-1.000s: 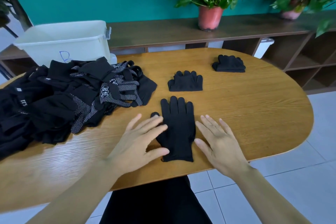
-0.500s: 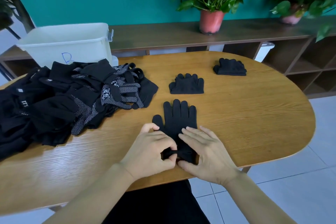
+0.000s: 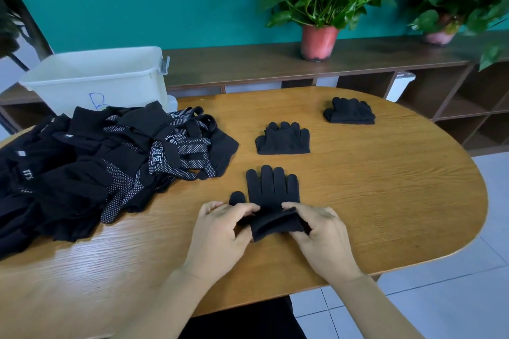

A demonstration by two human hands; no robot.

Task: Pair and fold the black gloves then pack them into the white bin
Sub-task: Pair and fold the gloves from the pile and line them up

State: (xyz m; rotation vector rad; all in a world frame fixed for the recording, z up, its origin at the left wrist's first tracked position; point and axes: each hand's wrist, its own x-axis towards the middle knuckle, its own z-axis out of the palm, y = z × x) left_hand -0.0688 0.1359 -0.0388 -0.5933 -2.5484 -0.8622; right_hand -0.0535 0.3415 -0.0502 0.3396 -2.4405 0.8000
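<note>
- First, the bin stands at the table's far left edge, behind the pile of loose black gloves. Its inside is hidden from this angle, so I cannot tell what it holds.
- A blue mark is scrawled on its front wall.
- Two pots on the shelf behind the table each hold a leafy green plant.
- The glove pair lies near the table's front edge, fingers pointing away from the person.
- The left hand pinches the left end of the cuff between thumb and curled fingers.
- The right hand pinches the cuff's right end the same way.
- Between the hands, the cuff is raised off the wood and doubled over toward the glove's palm.
- A near bundle of folded gloves sits just beyond the glove pair, and a far bundle sits further back to the right, both on the table and outside the bin.
- A second ago both hands lay flat with fingers spread, one on each side of the glove pair.
- Half a second ago they had closed on the cuff while it still lay on the table; now it is lifted and folded.
- The pile, both bundles and the bin have not shifted.
</note>
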